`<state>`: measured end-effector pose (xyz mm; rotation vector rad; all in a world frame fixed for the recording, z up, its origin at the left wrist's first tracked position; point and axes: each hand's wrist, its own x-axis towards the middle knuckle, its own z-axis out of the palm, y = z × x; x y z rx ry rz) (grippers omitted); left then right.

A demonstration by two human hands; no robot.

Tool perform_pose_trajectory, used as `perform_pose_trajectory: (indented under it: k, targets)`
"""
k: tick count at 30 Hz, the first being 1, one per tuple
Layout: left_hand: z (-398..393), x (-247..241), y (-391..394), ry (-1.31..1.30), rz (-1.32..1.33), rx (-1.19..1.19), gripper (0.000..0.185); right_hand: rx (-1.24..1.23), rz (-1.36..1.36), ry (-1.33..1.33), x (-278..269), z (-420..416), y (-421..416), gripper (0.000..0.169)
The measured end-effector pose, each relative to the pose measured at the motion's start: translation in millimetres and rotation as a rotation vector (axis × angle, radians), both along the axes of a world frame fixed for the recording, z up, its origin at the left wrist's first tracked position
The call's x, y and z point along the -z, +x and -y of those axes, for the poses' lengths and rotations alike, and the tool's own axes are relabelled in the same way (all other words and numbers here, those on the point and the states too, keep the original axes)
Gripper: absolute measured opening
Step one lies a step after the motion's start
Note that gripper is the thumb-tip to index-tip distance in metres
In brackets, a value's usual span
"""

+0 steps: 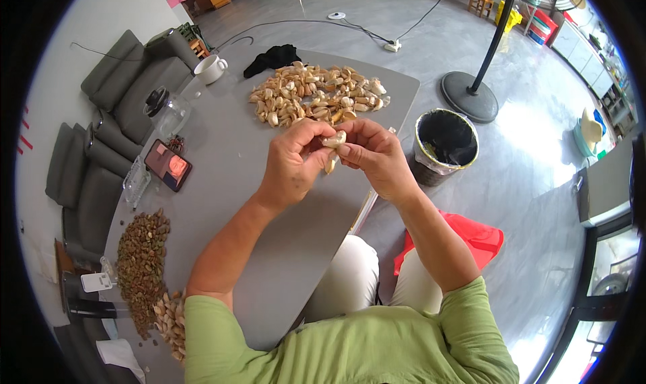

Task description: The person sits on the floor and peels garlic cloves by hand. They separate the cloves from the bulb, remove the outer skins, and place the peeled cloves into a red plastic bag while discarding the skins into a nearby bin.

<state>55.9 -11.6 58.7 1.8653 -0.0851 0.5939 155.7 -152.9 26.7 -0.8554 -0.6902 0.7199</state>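
Note:
Between the fingertips of both hands is a pale garlic clove with some skin on it. My left hand pinches it from the left with thumb and forefinger. From the right, my right hand grips it the same way. Just below the fingers another garlic clove shows, partly covered; whether it is held or lies on the table I cannot tell. Beyond my hands a broad pile of unpeeled garlic cloves spreads over the grey table.
Right of the table stands a bin with a black liner, near a round fan base. On the table's left are a white mug, a glass jug, a phone and a heap of brown dried pieces. A red cloth hangs by my knee.

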Motion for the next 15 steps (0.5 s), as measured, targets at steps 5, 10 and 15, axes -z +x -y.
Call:
perform_pose_trajectory:
  k: [5,10,15]
  targets:
    - [30,-9,-7,-0.098,-0.029,0.027,0.017,0.008,-0.040,0.100,7,23,-10,0.023]
    - [34,-11,-13,0.050,-0.054,0.076,0.015,0.025,0.027,0.104,3,39,-18,0.023]
    - [38,-14,-19,0.225,0.052,0.036,0.015,0.019,0.068,0.088,2,44,-24,0.020]
